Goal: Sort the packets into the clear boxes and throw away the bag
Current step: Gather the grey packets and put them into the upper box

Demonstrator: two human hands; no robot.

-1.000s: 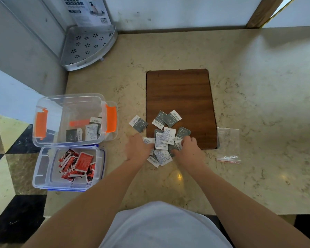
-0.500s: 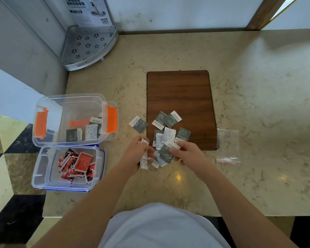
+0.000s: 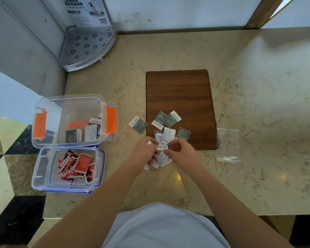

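Since a second ago we've lifted off the pile and drawn both hands together. On the left, the orange-latched box [image 3: 68, 120] holds a few grey-and-white packets [image 3: 166, 133]; the blue-rimmed box [image 3: 43, 169] has the red ones. Our left hand [image 3: 145, 153] is curled around several packets, our right hand [image 3: 179, 150] pinching one. That loose bundle could spill. The empty bag [image 3: 228, 145] waits far right.

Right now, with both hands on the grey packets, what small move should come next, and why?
Probably carry the packets held in the left hand to the orange-latched box: grey packets already lie there, while the blue-rimmed box holds red ones.
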